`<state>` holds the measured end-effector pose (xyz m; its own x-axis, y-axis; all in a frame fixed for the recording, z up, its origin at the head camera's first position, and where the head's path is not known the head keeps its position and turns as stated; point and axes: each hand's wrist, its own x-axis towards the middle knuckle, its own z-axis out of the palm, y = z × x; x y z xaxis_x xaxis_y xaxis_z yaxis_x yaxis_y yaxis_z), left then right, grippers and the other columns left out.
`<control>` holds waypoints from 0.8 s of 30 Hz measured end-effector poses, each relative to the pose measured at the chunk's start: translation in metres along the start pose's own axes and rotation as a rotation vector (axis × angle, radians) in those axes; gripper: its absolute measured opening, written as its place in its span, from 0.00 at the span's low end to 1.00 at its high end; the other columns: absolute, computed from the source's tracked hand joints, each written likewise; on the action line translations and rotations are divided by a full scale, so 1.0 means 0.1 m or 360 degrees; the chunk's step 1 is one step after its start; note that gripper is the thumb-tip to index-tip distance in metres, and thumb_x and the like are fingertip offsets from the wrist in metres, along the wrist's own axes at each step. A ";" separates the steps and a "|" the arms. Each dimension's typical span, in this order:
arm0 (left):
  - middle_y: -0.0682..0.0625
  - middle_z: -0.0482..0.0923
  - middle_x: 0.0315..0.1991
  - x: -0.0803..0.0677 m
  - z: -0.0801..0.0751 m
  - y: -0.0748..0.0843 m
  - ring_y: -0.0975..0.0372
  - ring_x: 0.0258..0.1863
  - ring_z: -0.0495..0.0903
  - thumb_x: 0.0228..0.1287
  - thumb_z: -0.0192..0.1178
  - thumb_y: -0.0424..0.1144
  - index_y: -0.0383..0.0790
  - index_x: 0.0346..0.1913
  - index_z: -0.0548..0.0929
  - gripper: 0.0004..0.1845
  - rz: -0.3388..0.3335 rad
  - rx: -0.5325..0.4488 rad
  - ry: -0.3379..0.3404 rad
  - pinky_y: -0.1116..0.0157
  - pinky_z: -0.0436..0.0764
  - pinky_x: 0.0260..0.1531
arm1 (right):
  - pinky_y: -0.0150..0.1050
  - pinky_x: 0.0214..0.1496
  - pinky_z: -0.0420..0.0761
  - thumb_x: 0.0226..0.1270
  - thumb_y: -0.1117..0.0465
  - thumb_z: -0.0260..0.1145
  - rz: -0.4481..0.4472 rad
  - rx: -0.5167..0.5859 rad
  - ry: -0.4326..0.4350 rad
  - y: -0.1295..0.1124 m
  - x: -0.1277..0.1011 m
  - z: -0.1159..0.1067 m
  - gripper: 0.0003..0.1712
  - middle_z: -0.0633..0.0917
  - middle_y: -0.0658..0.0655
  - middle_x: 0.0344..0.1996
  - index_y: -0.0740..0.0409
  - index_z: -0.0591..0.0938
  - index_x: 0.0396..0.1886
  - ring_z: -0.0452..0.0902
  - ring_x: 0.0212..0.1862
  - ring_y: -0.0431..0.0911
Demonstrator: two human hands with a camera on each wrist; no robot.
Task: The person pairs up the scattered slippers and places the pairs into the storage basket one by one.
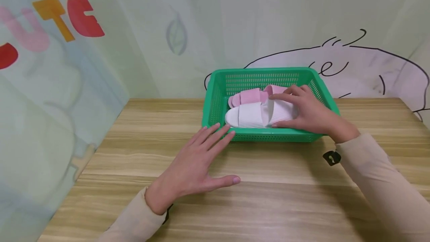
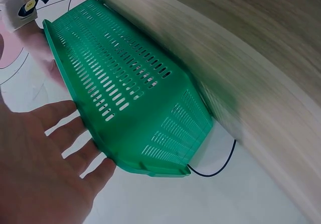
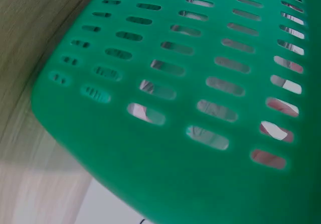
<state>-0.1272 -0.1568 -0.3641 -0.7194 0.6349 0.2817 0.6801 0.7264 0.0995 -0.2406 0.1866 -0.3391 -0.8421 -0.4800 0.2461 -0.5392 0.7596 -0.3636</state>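
Both slippers sit in your green basket (image 1: 265, 134); right hand (image 1: 310, 113) grips the white slipper (image 1: 255, 115) beside the pink slipper (image 1: 248, 96); left hand (image 1: 191, 167) flat, fingers spread, touching the rim, holding nothing.

A wooden table (image 1: 268, 197) is carrying a green basket (image 1: 268, 134) (perforated walls). A left hand (image 1: 195, 167) is lying flat on it, fingertips seemingly touching the basket.

The wooden table (image 1: 268, 197) has a light, streaked grain running left to right. Behind it hangs a pale green backdrop sheet (image 1: 235, 18), creased, printed with a grey leaf outline (image 1: 176, 34) and a black-lined cartoon figure (image 1: 369, 66) at the right. At the left, a second sheet (image 1: 43, 96) carries coloured letters (image 1: 67, 16) in pink, orange and red.
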 end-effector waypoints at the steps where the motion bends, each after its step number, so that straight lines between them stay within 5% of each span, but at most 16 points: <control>1: 0.49 0.56 0.85 0.00 0.00 0.00 0.50 0.85 0.53 0.64 0.58 0.78 0.47 0.85 0.60 0.55 0.0002 0.0000 0.0003 0.49 0.53 0.83 | 0.52 0.51 0.75 0.54 0.42 0.86 -0.0002 0.0008 -0.0007 0.00 0.00 0.01 0.46 0.79 0.61 0.61 0.46 0.81 0.72 0.64 0.62 0.59; 17: 0.52 0.53 0.86 0.01 0.00 0.00 0.50 0.85 0.53 0.64 0.59 0.77 0.46 0.85 0.60 0.56 0.0006 0.0009 0.0011 0.49 0.53 0.83 | 0.61 0.60 0.77 0.61 0.45 0.81 0.0148 0.0133 -0.0262 0.07 0.04 0.02 0.45 0.75 0.67 0.66 0.50 0.76 0.77 0.61 0.68 0.64; 24: 0.50 0.55 0.86 0.01 0.00 0.01 0.51 0.85 0.52 0.63 0.60 0.77 0.46 0.85 0.60 0.56 -0.0013 0.0010 -0.0011 0.48 0.52 0.83 | 0.57 0.56 0.76 0.64 0.48 0.80 0.0075 0.0139 -0.0336 0.12 0.07 0.06 0.41 0.78 0.68 0.60 0.55 0.78 0.74 0.66 0.63 0.65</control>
<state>-0.1274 -0.1558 -0.3634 -0.7259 0.6308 0.2742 0.6733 0.7332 0.0956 -0.2527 0.1899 -0.3468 -0.8454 -0.5329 0.0365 -0.4903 0.7471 -0.4489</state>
